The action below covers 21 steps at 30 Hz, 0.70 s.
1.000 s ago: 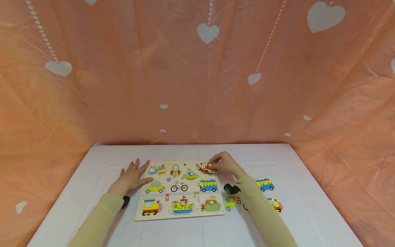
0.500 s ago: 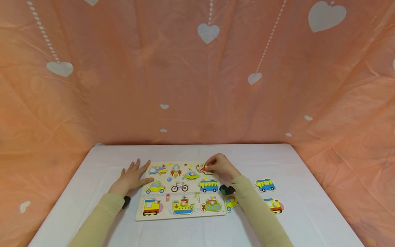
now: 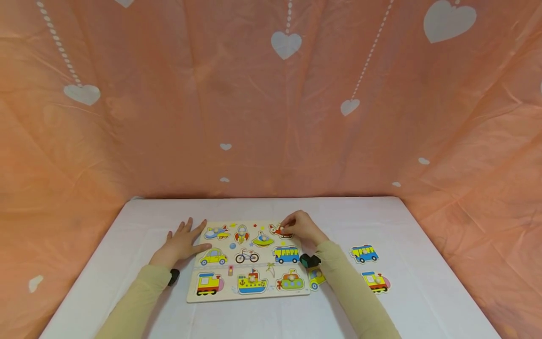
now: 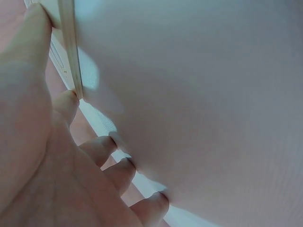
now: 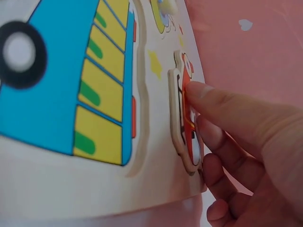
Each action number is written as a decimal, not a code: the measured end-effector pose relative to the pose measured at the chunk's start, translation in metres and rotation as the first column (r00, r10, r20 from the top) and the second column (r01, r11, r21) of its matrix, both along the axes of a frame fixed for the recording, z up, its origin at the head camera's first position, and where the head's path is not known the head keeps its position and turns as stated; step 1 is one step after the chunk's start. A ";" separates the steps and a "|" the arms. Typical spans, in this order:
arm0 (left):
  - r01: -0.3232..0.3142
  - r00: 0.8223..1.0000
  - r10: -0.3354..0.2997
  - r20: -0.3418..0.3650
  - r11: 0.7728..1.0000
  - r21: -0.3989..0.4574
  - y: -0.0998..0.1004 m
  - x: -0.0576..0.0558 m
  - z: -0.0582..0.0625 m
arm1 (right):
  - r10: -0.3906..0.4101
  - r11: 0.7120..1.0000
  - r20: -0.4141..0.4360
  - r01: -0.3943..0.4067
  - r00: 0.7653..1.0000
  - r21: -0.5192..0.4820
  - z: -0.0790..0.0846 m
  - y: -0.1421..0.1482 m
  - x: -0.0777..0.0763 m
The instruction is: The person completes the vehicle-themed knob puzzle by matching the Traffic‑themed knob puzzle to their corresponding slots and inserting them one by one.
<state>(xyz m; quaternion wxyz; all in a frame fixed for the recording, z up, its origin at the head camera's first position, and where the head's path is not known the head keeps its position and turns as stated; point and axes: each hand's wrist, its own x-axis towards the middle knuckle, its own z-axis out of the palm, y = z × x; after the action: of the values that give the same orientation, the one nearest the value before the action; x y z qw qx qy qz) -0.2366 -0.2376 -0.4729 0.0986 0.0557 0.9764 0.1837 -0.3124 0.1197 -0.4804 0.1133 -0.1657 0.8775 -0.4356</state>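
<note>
In the head view, my right hand (image 3: 304,227) pinches a red helicopter puzzle piece (image 3: 276,230) at the top right corner of a wooden puzzle board (image 3: 228,284). The right wrist view shows thumb and index finger on the helicopter piece (image 5: 185,118), its edge standing a little proud of the board (image 5: 156,179). The knob is hidden behind the thumb. My left hand (image 3: 175,247) lies spread at the board's upper left, thumb over its edge. In the left wrist view, the left hand's (image 4: 42,156) other fingertips rest along the board edge and the white cloth.
Knobbed pieces sit in the board: plane (image 3: 216,232), rocket (image 3: 242,234), flying saucer (image 3: 263,239), ship (image 3: 251,282), submarine (image 3: 290,281). Right of it lie a bus piece (image 3: 364,253), a train piece (image 3: 376,282) and a car piece (image 3: 315,278) partly under the right wrist.
My right hand has shifted slightly left with the helicopter piece, which now lies over the board's helicopter picture. The left hand has stayed in place.
</note>
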 end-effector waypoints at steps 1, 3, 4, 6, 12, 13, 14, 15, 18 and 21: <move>-0.002 1.000 0.002 0.001 1.000 -0.001 0.000 0.000 0.000 | 0.000 1.000 -0.003 0.000 1.000 0.002 0.000 0.000 0.000; -0.006 1.000 0.006 0.006 1.000 -0.003 0.001 0.000 0.002 | -0.006 1.000 -0.001 0.006 1.000 0.012 0.001 -0.001 0.000; -0.008 1.000 0.008 0.008 1.000 -0.002 0.001 0.000 0.002 | -0.008 1.000 0.002 0.008 1.000 0.018 0.001 -0.001 0.000; -0.009 1.000 0.009 0.010 1.000 -0.004 0.001 0.000 0.003 | -0.010 1.000 0.005 0.009 1.000 0.028 0.001 -0.001 0.000; -0.008 1.000 0.008 0.010 1.000 -0.006 0.001 0.000 0.001 | -0.011 1.000 0.016 0.011 1.000 -0.004 0.000 0.000 0.000; -0.008 1.000 0.009 0.010 1.000 -0.006 0.000 -0.001 0.001 | -0.010 1.000 0.016 0.010 1.000 -0.006 0.000 0.000 0.000; -0.007 1.000 0.008 0.010 1.000 -0.008 0.000 -0.001 0.001 | -0.011 1.000 0.016 0.011 1.000 -0.005 0.000 0.000 0.000; -0.007 1.000 0.007 0.010 1.000 -0.008 0.000 -0.001 0.000 | -0.010 1.000 0.017 0.010 1.000 -0.005 0.000 0.001 0.000; -0.003 1.000 0.003 0.007 1.000 -0.008 0.000 -0.002 0.000 | -0.012 1.000 0.016 0.012 1.000 0.005 0.000 0.001 -0.001; 0.003 1.000 -0.003 -0.002 1.000 -0.011 -0.001 -0.002 -0.001 | -0.017 1.000 0.019 0.017 1.000 0.000 0.001 0.001 -0.001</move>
<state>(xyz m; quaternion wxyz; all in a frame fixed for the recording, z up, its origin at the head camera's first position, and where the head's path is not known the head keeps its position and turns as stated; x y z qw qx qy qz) -0.2388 -0.2386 -0.4743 0.0984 0.0570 0.9774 0.1783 -0.3129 0.1204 -0.4792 0.1179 -0.1541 0.8777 -0.4381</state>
